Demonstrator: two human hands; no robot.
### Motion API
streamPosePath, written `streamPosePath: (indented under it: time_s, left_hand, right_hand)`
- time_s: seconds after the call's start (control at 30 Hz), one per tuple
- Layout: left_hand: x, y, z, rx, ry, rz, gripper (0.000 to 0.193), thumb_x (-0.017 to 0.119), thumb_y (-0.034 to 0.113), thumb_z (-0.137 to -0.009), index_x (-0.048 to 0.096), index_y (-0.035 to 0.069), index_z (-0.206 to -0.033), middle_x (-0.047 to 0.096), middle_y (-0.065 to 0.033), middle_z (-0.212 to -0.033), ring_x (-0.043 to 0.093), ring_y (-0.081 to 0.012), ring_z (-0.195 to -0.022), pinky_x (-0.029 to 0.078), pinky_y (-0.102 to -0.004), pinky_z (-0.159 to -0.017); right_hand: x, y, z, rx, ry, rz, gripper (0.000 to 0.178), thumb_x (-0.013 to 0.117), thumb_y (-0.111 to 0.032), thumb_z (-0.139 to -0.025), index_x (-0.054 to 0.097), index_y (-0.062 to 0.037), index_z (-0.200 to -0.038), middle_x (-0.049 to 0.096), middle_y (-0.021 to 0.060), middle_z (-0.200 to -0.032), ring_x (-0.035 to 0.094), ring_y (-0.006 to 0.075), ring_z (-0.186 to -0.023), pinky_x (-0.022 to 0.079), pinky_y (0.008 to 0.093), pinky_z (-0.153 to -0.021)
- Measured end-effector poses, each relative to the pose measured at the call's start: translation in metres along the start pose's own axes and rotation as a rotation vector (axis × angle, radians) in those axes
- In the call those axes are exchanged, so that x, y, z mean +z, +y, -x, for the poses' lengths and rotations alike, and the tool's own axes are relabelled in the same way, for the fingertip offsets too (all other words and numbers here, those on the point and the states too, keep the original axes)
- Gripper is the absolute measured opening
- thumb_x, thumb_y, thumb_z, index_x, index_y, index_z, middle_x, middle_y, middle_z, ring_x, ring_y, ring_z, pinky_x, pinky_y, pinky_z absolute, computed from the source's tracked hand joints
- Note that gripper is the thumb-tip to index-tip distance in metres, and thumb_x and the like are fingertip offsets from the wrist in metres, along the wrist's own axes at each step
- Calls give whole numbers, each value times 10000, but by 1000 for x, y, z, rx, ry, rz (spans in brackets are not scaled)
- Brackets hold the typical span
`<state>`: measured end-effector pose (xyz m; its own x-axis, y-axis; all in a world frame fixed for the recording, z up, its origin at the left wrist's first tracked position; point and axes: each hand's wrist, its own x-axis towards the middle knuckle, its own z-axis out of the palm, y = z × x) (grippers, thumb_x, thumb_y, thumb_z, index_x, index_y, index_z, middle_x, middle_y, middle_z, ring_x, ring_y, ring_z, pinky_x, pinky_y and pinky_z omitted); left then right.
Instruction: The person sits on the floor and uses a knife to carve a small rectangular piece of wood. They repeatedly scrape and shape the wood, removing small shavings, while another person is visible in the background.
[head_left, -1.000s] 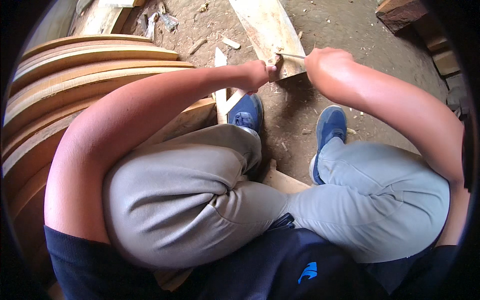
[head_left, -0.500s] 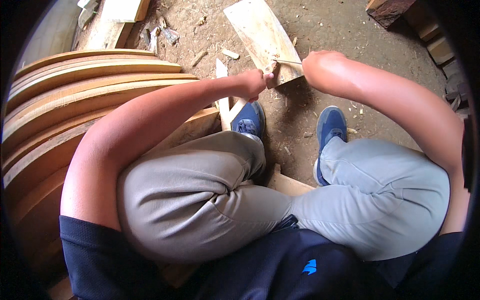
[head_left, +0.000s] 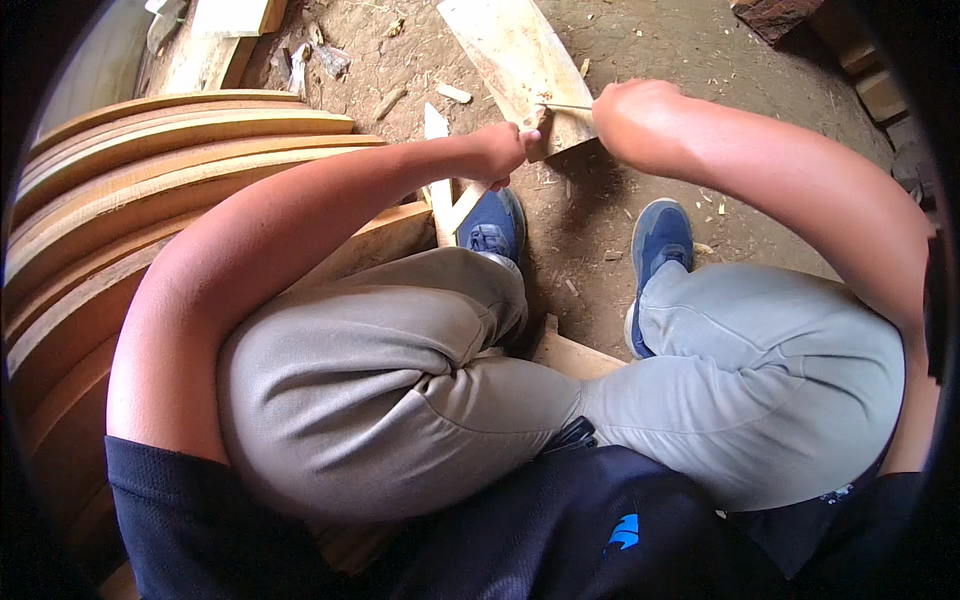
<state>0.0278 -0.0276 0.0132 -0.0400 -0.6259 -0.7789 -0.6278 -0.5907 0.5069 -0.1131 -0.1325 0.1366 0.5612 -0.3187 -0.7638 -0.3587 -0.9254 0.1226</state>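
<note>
As board (head_left: 510,50) slants, tool (head_left: 567,106) points leftward.

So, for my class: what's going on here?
A person's right hand holds a thin tool out over the near end of a pale plank, beyond the blue shoes. The left hand is closed at that same end; what it grips is unclear. Boards lie to the left.

Board (head_left: 508,55) ahead; planks (head_left: 230,125) left
</note>
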Motion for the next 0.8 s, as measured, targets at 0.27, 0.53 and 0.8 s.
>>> streamPosePath:
  time_s: [0.27, 0.53, 0.8]
  left_hand:
    - [-3, 5, 2, -53, 45, -10, 641, 257, 431, -1012, 550, -69, -738, 610, -164, -582, 645, -265, -552, 524, -385, -533]
    - [3, -6, -2, 3, 45, -6, 604, 284, 438, -1009, 518, -31, -708, 598, -139, -561, 634, -240, -530, 506, -385, -528]
    - [3, -1, -2, 18, 26, 17, 606, 268, 423, -1013, 496, -42, -700, 581, -142, -547, 621, -245, -511, 510, -381, -501]
  right_hand:
    - [-4, -5, -17, -58, -12, 126, 347, 725, -51, -677, 690, -13, -1020, 693, 142, -1001, 683, 271, -909, 549, 360, -741]
    - [8, 9, -2, -82, 73, 13, 250, 605, -69, -757, 691, 14, -978, 694, 163, -955, 686, 296, -875, 549, 391, -715]
    - [11, 15, -4, -104, 57, 58, 242, 576, -51, -767, 689, 17, -970, 688, 180, -936, 684, 306, -866, 551, 404, -706]
